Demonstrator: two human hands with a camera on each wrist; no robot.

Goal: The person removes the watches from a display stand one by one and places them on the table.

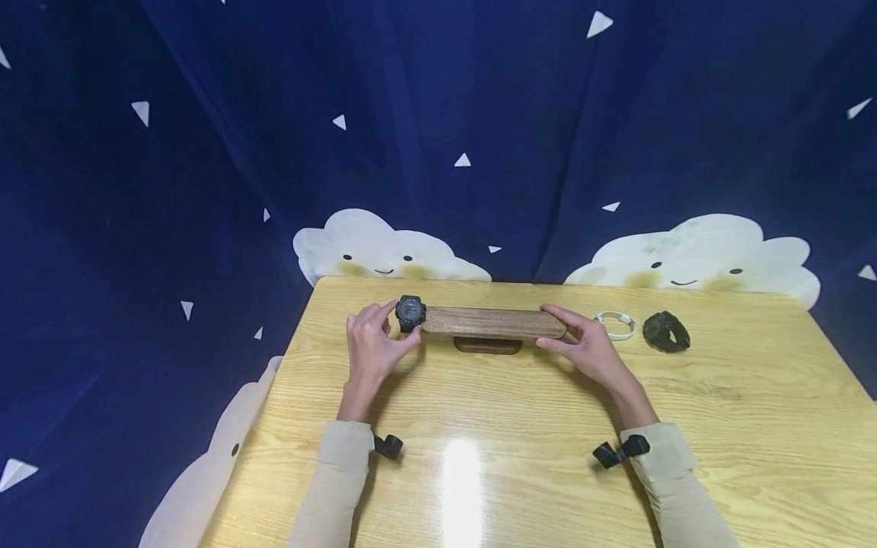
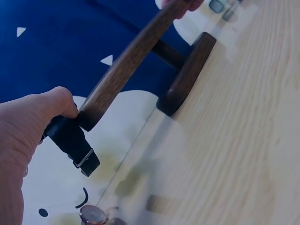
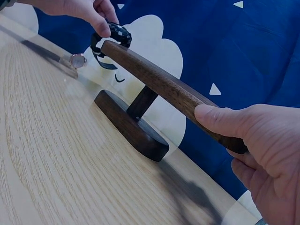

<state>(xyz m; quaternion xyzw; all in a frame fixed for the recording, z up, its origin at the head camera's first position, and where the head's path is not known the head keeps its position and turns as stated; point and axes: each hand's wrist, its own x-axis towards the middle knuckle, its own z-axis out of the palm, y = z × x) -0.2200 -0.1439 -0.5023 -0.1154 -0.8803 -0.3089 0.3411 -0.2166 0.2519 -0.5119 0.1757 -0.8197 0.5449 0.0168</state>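
Observation:
My left hand (image 1: 373,342) pinches a black watch (image 1: 410,310) with a round dial right at the left end of a dark wooden bar (image 1: 489,323). In the left wrist view the watch's strap (image 2: 77,145) hangs down beside the bar's tip, its buckle end loose. The bar is the raised top of a T-shaped watch stand, joined by a short post (image 3: 142,102) to a rounded base (image 3: 133,129) on the table. At the bar's other end my right hand (image 1: 585,342) grips the wood, thumb on the near side and fingers beyond.
Right of the stand lie a white-banded watch (image 1: 620,337) and a bulky black watch (image 1: 659,331) on the wooden table (image 1: 534,472). Another watch with a rose-gold case (image 3: 78,60) lies behind the left hand. A blue cloud-patterned curtain (image 1: 438,99) borders the table's back and left.

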